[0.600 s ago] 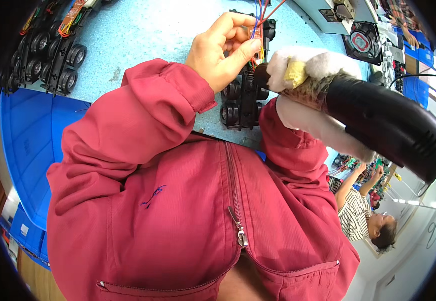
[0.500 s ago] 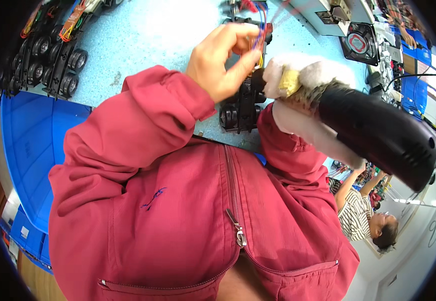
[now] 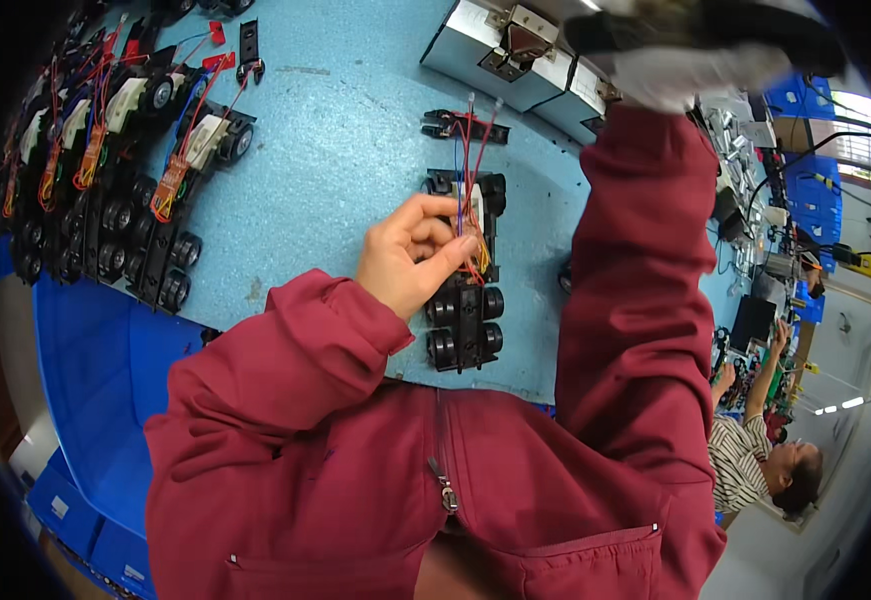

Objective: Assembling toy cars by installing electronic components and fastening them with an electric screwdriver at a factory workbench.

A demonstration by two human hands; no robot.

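Note:
My left hand [image 3: 410,255] is closed in a pinch on thin red and blue wires [image 3: 469,180] that rise from a black toy-truck chassis [image 3: 467,330]. Twin wheels line both sides of the chassis, which lies on the blue tabletop. Small pale connectors tip the wires. A black end piece [image 3: 485,130] lies just beyond the chassis. At the upper right my right hand [image 3: 690,75], in a white glove, is raised and smeared by motion. It grips a black handheld tool [image 3: 755,30], whose exact kind I cannot make out.
Several wired truck chassis [image 3: 170,200] stand crowded at the left. Metal-fronted boxes [image 3: 500,55] sit along the back. A blue bin [image 3: 85,370] stands below the table's left edge. At the far right a person in a striped shirt [image 3: 740,465] works with raised hands.
My right hand, with the black tool, has swung up and away from the chassis to the upper right. The view has shifted; my left hand still pinches the wires.

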